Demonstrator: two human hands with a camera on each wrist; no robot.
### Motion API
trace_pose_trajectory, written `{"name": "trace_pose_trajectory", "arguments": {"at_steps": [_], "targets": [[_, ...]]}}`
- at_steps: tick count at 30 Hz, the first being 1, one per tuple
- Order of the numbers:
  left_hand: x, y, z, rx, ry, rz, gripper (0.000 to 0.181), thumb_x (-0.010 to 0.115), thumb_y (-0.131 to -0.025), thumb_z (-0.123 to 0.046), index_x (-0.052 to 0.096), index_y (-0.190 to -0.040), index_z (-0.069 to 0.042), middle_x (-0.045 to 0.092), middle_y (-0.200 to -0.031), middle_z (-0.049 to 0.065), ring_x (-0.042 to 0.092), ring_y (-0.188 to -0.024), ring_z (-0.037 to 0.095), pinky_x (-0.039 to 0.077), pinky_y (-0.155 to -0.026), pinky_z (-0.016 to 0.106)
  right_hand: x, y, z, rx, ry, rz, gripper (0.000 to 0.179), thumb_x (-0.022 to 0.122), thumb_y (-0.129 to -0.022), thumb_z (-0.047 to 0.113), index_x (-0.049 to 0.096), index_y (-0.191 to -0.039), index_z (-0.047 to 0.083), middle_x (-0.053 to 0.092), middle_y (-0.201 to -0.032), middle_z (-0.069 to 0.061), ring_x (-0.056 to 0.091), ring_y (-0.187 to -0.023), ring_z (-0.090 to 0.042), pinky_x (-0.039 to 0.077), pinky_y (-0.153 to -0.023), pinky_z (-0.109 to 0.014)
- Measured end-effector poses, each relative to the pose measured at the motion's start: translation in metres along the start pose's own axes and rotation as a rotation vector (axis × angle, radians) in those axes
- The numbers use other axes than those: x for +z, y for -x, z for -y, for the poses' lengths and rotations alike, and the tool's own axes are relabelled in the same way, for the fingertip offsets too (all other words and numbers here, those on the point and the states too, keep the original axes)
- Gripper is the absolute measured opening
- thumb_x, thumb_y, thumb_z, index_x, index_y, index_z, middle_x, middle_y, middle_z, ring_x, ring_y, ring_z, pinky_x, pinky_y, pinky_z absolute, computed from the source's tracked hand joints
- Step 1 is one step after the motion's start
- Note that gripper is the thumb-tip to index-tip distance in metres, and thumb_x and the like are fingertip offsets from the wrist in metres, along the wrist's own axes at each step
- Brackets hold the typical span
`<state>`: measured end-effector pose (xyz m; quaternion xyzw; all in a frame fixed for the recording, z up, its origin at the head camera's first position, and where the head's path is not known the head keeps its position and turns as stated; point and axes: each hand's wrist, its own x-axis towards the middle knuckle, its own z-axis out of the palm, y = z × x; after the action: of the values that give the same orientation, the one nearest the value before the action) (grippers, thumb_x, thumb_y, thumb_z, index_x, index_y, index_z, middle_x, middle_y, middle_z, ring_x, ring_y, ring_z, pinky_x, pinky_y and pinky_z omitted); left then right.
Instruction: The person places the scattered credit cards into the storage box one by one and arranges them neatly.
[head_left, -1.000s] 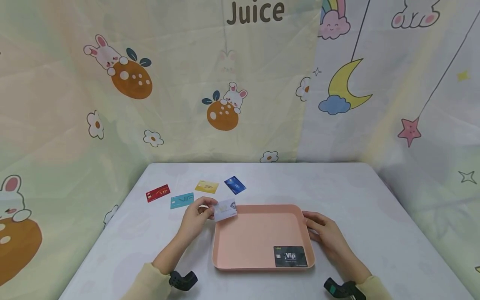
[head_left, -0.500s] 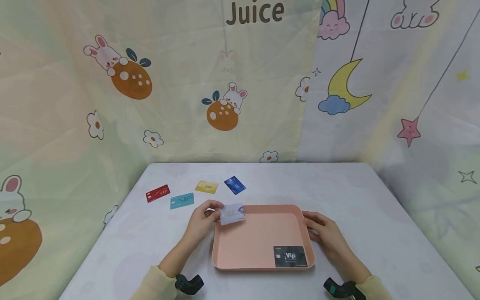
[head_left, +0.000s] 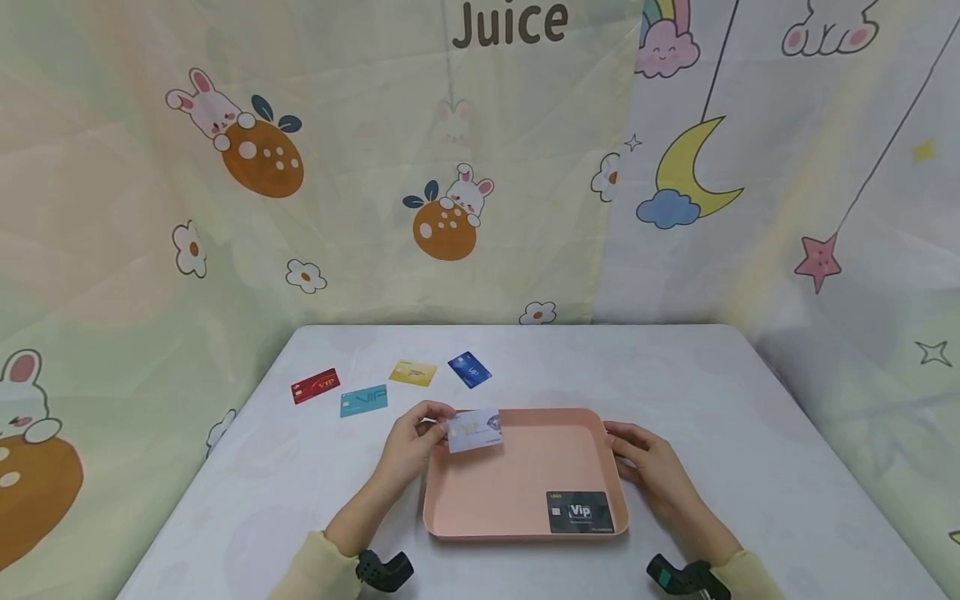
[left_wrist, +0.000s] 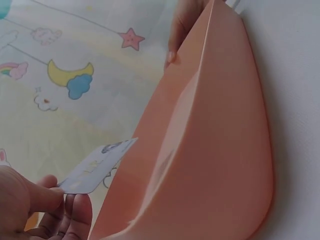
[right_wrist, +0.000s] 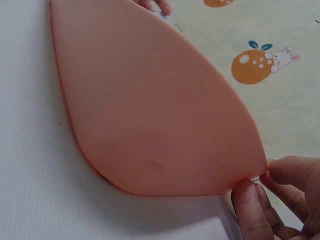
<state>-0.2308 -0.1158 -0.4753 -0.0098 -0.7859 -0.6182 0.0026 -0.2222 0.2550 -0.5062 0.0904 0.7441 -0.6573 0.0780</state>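
Observation:
My left hand point(head_left: 411, 446) pinches a white card point(head_left: 476, 431) by its left edge, thumb on top. The card overlaps the back left corner of the pink tray point(head_left: 517, 475) in the head view; the left wrist view shows this card point(left_wrist: 97, 167) tilted, close by the tray's wall point(left_wrist: 225, 130). A dark grey card marked Vip point(head_left: 580, 512) lies in the tray's front right corner. At the tray's right side, my right hand point(head_left: 652, 467) grips the rim near the back corner, with thumb and finger point(right_wrist: 292, 169) at the edge in the right wrist view.
Behind and left of the tray lie a red card point(head_left: 316, 387), a teal card point(head_left: 363, 401), a yellow card point(head_left: 412, 373) and a blue card point(head_left: 470, 370). They rest on the white table point(head_left: 675, 375), with a printed cloth backdrop point(head_left: 360, 150) behind it.
My left hand has moved right with the white card, bringing it further over the tray's back left corner. My right hand and the tray have stayed in place.

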Motion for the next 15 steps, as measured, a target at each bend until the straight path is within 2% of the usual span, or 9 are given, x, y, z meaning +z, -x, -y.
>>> {"name": "trace_pose_trajectory", "arguments": {"at_steps": [9,15], "targets": [[0.004,0.001,-0.006,0.01,0.03,0.017,0.021,0.059,-0.1,0.004,0.069,-0.116,-0.005,0.062,-0.109,0.013,0.061,-0.087,0.02,0.058,-0.074,0.023,-0.001,0.0,0.001,0.001,-0.022,0.01,0.052,0.064,-0.104,0.025,0.05,-0.149,0.002,0.052,-0.148,-0.021,0.068,-0.112,-0.012,0.059,-0.09,-0.026],[0.011,0.002,-0.008,0.02,0.047,0.055,0.021,0.057,-0.1,0.005,0.068,-0.116,-0.004,0.062,-0.11,0.014,0.063,-0.088,0.02,0.059,-0.075,0.024,-0.001,0.001,0.0,-0.008,-0.009,0.006,0.051,0.063,-0.104,0.025,0.051,-0.148,0.001,0.053,-0.148,-0.021,0.067,-0.112,-0.013,0.059,-0.09,-0.026]]}}
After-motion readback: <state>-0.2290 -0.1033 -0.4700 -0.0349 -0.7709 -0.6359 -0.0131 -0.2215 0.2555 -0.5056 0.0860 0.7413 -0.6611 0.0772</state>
